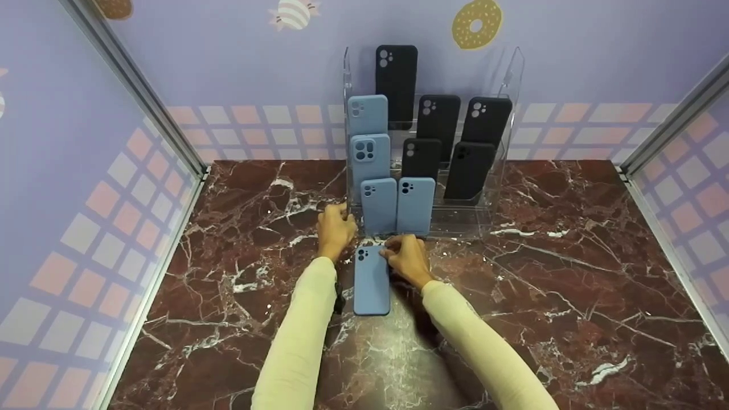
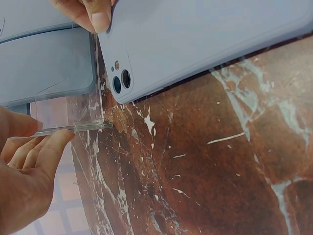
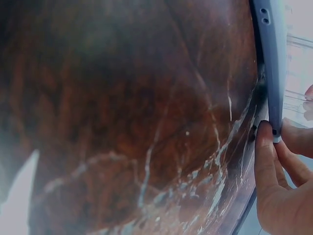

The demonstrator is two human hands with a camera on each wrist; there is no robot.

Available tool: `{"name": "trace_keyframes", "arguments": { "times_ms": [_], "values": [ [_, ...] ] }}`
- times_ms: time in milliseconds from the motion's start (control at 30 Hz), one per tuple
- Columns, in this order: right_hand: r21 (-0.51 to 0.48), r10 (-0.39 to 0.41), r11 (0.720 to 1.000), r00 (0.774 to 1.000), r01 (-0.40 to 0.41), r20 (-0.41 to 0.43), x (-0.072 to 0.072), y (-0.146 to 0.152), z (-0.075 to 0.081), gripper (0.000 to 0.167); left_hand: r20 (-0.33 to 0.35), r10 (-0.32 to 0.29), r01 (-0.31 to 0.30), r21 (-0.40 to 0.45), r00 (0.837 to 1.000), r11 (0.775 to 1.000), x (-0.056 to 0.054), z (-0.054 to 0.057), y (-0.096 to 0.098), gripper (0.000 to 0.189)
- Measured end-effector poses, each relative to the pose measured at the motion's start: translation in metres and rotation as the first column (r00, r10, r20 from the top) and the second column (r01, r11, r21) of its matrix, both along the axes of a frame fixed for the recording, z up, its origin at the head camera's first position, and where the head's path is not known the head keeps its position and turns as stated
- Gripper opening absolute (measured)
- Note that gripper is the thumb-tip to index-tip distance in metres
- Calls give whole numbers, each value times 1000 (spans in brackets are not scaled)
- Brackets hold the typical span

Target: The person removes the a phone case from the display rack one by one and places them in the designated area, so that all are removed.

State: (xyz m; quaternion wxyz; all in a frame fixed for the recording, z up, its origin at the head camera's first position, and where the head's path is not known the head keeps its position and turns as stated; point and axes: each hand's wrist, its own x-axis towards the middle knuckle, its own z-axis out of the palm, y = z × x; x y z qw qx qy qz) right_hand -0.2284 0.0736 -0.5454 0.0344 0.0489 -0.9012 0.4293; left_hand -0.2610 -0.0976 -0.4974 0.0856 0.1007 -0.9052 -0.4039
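Note:
A light blue phone case (image 1: 372,287) with camera cutouts stands before a clear acrylic display rack (image 1: 461,216). My right hand (image 1: 409,259) pinches the case at its upper right corner. In the right wrist view, the thumb and fingers (image 3: 264,142) close on that end of the case (image 3: 276,68) from both sides. My left hand (image 1: 336,232) is at the rack's front left corner. The left wrist view shows its thumb and fingers (image 2: 54,149) gripping the edge of a clear side panel (image 2: 93,126). Two blue cases (image 1: 379,208) fill the rack's lowest tier at left.
More blue cases (image 1: 369,117) line the rack's left side, and several black cases (image 1: 438,122) stand in its middle, right and top. Red-brown marbled tabletop (image 1: 569,319) lies all around. Purple patterned walls (image 1: 228,57) enclose it at the back and sides.

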Motion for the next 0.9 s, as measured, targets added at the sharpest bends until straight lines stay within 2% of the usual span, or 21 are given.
{"name": "trace_keyframes", "arguments": {
  "times_ms": [333, 567, 900],
  "values": [
    [-22, 1, 1000, 999, -2, -49, 1, 4, 4, 12, -4, 7, -7, 14, 1000, 1000, 0, 0, 0, 27],
    [-85, 17, 996, 995, -25, -99, 1, 10, 18, 12, -1, 7, -7, 6, 1000, 1000, -1, -1, 0, 26],
    [-129, -73, 991, 977, 48, -201, -6, 32, 38, 13, 6, 1, -1, 0, 1000, 1000, -1, -1, -1, 25]
  ]
}}
